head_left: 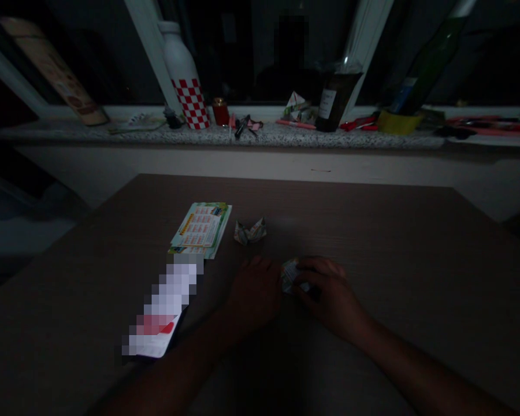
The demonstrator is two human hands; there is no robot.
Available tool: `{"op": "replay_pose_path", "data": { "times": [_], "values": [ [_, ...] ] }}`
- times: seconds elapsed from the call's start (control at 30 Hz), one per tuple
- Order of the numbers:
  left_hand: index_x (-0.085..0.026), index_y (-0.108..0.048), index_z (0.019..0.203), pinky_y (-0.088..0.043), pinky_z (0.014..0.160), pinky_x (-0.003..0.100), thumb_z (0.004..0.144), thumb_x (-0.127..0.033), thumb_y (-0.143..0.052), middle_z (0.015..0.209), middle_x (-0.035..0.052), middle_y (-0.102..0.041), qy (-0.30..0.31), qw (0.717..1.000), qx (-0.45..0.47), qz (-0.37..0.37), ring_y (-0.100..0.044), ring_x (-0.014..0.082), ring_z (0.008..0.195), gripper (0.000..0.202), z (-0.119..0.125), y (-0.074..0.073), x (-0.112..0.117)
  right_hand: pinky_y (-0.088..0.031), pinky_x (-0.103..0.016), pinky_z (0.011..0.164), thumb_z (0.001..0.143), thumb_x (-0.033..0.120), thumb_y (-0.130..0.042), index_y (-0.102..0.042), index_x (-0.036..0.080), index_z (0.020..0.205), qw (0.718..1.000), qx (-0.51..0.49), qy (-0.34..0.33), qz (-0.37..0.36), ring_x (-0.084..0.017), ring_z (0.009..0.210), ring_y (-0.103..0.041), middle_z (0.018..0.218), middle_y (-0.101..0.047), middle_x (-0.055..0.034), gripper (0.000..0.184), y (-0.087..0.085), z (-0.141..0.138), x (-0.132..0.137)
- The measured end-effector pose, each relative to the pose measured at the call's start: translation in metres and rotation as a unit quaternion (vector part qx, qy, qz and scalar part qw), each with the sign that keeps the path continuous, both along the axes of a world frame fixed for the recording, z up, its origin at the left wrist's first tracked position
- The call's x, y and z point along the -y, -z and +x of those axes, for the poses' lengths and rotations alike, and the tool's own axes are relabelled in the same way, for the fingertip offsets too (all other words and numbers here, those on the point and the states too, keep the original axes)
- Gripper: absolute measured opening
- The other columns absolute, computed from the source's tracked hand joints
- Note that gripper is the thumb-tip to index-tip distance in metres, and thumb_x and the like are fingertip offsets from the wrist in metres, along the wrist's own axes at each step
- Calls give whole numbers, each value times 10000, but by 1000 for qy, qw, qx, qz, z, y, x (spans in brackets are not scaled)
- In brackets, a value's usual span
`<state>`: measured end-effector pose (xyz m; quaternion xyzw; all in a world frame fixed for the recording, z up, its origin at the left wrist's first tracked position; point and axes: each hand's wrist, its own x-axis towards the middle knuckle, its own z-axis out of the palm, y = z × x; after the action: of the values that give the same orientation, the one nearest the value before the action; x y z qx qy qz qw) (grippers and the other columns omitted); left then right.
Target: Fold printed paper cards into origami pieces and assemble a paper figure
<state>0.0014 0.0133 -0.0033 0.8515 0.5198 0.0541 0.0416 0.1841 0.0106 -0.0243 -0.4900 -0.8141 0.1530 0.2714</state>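
Observation:
A small piece of folded printed paper (289,275) rests on the table between my two hands. My right hand (331,292) pinches its right side, thumb below and fingers bent over the top. My left hand (257,292) is palm down against the paper's left edge, fingers together and curled; shadow hides its thumb and any grip underneath. Just beyond the left hand sits a folded paper piece (250,232) with two raised points. To its left lies a stack of printed sheets (201,226) with green edges and calendar-like grids.
A lit phone (156,341), partly blurred out, lies left of my left forearm on the brown table (394,242). Along the granite sill (277,138) stand a red-checked white bottle (190,101), a dark drink cup (335,101), a green bottle (429,63) and a tall tan tube (56,72).

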Motion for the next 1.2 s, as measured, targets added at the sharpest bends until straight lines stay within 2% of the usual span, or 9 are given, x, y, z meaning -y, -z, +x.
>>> {"op": "replay_pose_path", "data": {
  "times": [0.3, 0.57, 0.87, 1.0, 1.07, 1.2],
  "values": [
    [-156, -594, 867, -402, 780, 366, 894, -220, -446, 895, 80, -613, -23, 999, 37, -23, -534, 237, 879, 164, -2, 2, -1, -368, -432, 921, 744, 160, -643, -696, 260, 894, 1000, 4, -4, -11, -252, 1071, -540, 1094, -648, -41, 188, -2, -1, 2],
    [-137, -603, 875, -416, 758, 361, 893, -208, -444, 891, 92, -623, -15, 1000, 20, -18, -549, 239, 863, 175, -2, 1, -3, -369, -436, 918, 728, 148, -640, -695, 259, 883, 1000, 3, 0, -17, -258, 1074, -532, 1091, -648, -41, 198, -2, 0, 2],
    [-140, -610, 869, -424, 774, 369, 899, -223, -441, 901, 94, -632, -11, 1000, 11, -17, -553, 242, 876, 191, -1, 1, -4, -359, -481, 945, 727, 87, -601, -654, 325, 1123, 999, 36, -25, -17, -288, 1165, -477, 1265, -553, -71, 465, -4, 0, 5],
    [-152, -602, 826, -422, 760, 357, 901, -230, -438, 887, 84, -627, -12, 999, 30, -20, -555, 234, 868, 196, -2, 0, -3, -339, -516, 964, 757, 119, -607, -652, 344, 1145, 997, 70, -31, -23, -317, 1221, -427, 1347, -493, -81, 451, -5, -1, 6],
    [-157, -598, 821, -421, 749, 348, 894, -252, -455, 887, 81, -626, -15, 999, 42, -26, -556, 232, 869, 187, -3, -1, -2, -337, -517, 968, 768, 130, -607, -663, 348, 1127, 997, 73, -30, -25, -314, 1220, -429, 1346, -498, -74, 423, -6, -2, 7],
    [-163, -589, 849, -415, 776, 360, 821, -395, -570, 930, 84, -620, -33, 997, 61, -22, -548, 252, 913, 234, -4, 1, 0, -339, -506, 972, 790, 131, -586, -655, 338, 1148, 997, 70, -27, -19, -302, 1217, -434, 1334, -514, -69, 419, -7, -3, 7]
  ]
}}
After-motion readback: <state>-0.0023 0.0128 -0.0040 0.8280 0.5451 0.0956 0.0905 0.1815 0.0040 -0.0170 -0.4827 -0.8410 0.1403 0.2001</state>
